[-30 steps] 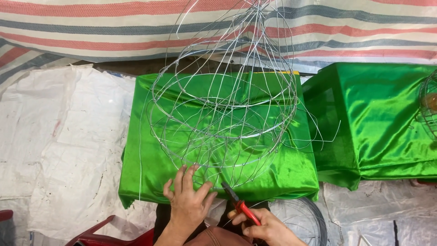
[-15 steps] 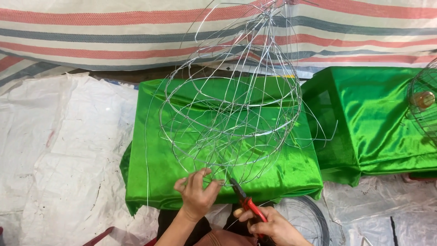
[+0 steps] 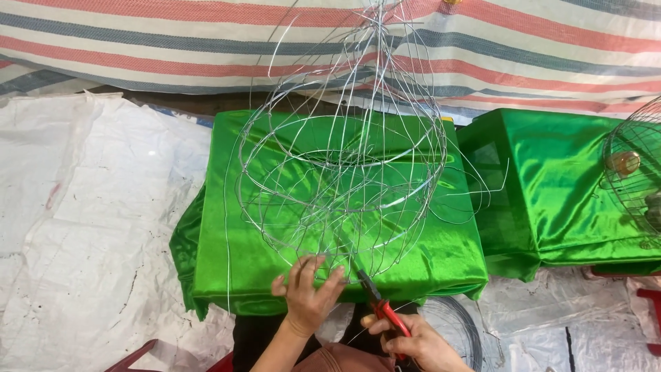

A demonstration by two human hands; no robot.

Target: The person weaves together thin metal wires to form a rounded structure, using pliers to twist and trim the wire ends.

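Observation:
A round frame of thin silver wire (image 3: 341,158) stands on a box wrapped in shiny green cloth (image 3: 234,248), its ribs meeting in a point at the top. My left hand (image 3: 308,296) grips the frame's lower near edge with the fingers curled over the wires. My right hand (image 3: 413,341) holds red-handled pliers (image 3: 382,308), whose dark jaws touch the wire just right of my left fingers.
A second green-covered box (image 3: 551,186) sits to the right, with a wire fan guard (image 3: 637,172) at the right edge. A coil of wire (image 3: 461,324) lies near my right hand. White sacking (image 3: 82,220) covers the floor at left; a striped tarp (image 3: 172,48) hangs behind.
The view has shifted, so the frame and box sit further right. My left hand went from flat on the cloth to gripping the wires, and the pliers rose to the frame.

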